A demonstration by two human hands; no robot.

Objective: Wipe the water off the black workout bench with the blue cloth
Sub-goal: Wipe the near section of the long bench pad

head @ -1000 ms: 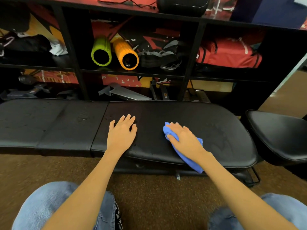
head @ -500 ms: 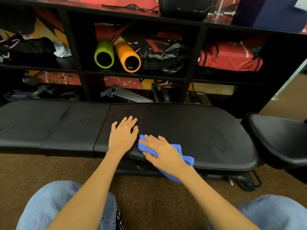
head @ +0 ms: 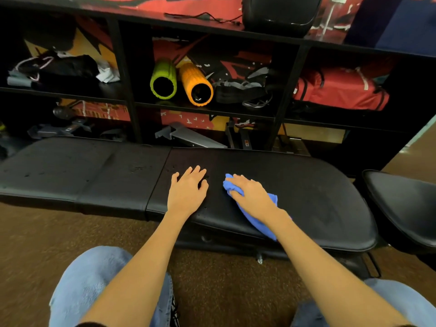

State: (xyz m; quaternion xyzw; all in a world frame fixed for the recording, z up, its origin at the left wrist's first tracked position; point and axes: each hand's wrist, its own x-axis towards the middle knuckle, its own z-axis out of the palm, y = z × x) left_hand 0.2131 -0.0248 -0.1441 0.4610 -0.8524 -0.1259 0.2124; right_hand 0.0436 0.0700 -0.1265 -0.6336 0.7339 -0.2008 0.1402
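The black workout bench (head: pixel 318 197) runs across the view in front of me, with small water drops showing on its left pads. My right hand (head: pixel 252 197) presses the blue cloth (head: pixel 264 221) flat onto the right pad; the cloth sticks out past my fingertips and trails back under my wrist over the bench's near edge. My left hand (head: pixel 187 192) lies palm down on the same pad, fingers spread, just left of the cloth and not touching it.
A black shelf unit (head: pixel 122 74) stands right behind the bench, holding a green foam roller (head: pixel 164 79), an orange foam roller (head: pixel 195 84) and a red bag (head: pixel 339 89). A black seat (head: pixel 405 208) sits at the right. My knees in jeans are over brown carpet (head: pixel 224 291).
My right hand slid the cloth left to my left hand near the front edge, then back right and farther onto the pad. My left hand stayed planted.
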